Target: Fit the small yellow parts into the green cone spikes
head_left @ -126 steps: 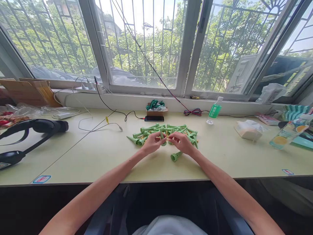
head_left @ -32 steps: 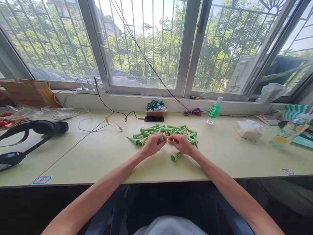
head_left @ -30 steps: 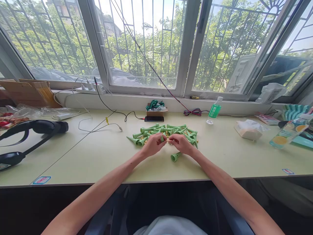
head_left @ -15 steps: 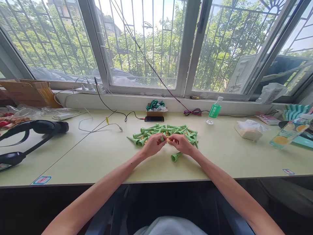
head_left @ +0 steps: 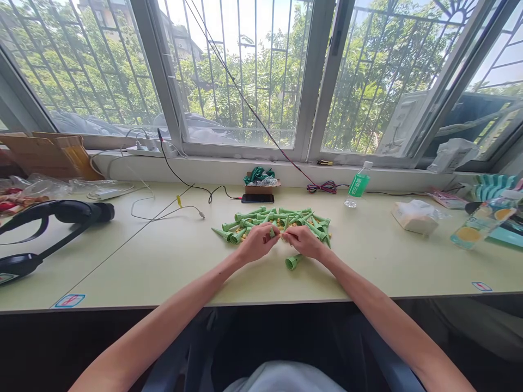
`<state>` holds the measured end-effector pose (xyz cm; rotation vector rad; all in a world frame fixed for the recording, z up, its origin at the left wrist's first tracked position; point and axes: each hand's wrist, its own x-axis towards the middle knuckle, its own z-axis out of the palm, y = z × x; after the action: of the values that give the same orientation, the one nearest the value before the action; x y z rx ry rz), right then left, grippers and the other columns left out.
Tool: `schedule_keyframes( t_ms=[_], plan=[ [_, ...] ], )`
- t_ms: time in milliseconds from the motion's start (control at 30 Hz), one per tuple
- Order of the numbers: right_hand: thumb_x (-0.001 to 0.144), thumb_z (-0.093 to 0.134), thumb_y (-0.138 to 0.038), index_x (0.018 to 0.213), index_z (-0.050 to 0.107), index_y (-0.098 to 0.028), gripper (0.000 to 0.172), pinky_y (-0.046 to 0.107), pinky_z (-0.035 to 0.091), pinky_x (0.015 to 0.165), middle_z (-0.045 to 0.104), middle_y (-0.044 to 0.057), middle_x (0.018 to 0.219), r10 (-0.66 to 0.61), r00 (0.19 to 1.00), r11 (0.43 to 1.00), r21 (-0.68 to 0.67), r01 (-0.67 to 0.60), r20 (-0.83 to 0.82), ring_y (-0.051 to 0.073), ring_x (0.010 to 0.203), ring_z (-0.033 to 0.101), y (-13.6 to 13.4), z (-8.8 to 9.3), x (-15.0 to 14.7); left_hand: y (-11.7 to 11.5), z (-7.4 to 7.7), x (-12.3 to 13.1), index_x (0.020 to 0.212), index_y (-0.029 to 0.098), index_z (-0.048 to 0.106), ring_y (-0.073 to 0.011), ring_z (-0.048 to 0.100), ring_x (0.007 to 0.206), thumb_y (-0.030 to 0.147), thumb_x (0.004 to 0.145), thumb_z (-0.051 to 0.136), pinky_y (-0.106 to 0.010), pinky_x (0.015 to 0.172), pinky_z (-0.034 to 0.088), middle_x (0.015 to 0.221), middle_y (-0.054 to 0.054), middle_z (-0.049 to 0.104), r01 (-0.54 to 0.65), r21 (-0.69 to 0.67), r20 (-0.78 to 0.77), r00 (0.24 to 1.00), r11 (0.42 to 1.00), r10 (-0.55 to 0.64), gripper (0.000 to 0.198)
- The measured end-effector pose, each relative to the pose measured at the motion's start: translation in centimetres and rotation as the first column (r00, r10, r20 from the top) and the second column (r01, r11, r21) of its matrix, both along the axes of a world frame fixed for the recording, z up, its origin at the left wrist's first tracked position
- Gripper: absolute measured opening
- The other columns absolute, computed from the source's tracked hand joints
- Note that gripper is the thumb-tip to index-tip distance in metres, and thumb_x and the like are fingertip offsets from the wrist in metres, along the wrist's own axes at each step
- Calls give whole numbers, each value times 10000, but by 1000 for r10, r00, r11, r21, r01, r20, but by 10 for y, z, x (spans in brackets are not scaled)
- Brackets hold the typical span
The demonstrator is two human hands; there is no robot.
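Observation:
My left hand (head_left: pixel 258 241) is closed, its fingers curled around a small green plastic cone (head_left: pixel 272 232) that is mostly hidden. Just beside it, my right hand (head_left: pixel 303 240) is pinched shut, and whatever sits between its fingertips is too small to make out. The fingertips of both hands nearly meet. Beyond them lies a heap of green plastic cones (head_left: pixel 254 215), with small yellowish bits scattered among them. A single green cone (head_left: pixel 292 262) rests on the table under my right wrist, its wide mouth facing me.
Behind the heap lie a black phone (head_left: pixel 257 198) and a small cardboard box (head_left: pixel 261 189). A water bottle (head_left: pixel 358 185) and a tissue pack (head_left: pixel 417 216) are to the right. Leftward are a black headset (head_left: pixel 53 231) and a white cable (head_left: pixel 175 209). The table edge (head_left: pixel 278 303) runs beneath my forearms.
My right fingers have drawn closer together and shifted very slightly. A green cone tip now shows just behind them. My left hand stays almost in place.

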<state>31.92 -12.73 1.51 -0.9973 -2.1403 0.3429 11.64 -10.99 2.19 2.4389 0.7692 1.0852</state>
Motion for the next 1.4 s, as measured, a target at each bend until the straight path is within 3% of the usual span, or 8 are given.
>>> schedule_keyframes(
  t_ms=[167, 533, 1033, 1400],
  plan=[
    [905, 536, -297, 885, 607, -176, 142, 230, 362, 558, 606, 11, 736, 12, 998, 999, -41, -15, -53, 109, 570, 443, -3, 4, -2, 1, 1, 0, 854, 164, 637, -93, 531, 613, 254, 892, 542, -206, 549, 458, 800, -24, 601, -29, -12, 17, 999, 1000, 30, 137],
    [888, 531, -241, 792, 580, -171, 129, 235, 356, 586, 574, 2, 695, 10, 997, 1000, -26, -11, -71, 111, 580, 437, -2, 3, -2, 1, 0, -2, 928, 174, 597, -77, 495, 576, 212, 796, 621, -198, 529, 438, 834, -7, 611, -8, -52, -13, 1000, 999, 7, 139],
    [925, 447, -275, 704, 538, -179, 257, 241, 340, 587, 483, -12, 617, 27, 1000, 1000, -6, -27, 3, 123, 584, 408, 1, 0, 0, 1, -5, -2, 1006, 186, 594, -74, 459, 534, 203, 824, 586, -194, 515, 403, 730, 24, 587, -1, -34, -22, 1000, 999, 0, 182],
    [890, 552, -341, 836, 592, -169, 185, 231, 349, 552, 514, -13, 642, 33, 999, 999, -15, -34, -42, 106, 556, 410, -5, 4, 0, 2, -1, 0, 881, 174, 656, -81, 533, 586, 208, 872, 563, -205, 554, 464, 853, -26, 610, -2, 31, 3, 1000, 1000, 2, 100]
  ],
)
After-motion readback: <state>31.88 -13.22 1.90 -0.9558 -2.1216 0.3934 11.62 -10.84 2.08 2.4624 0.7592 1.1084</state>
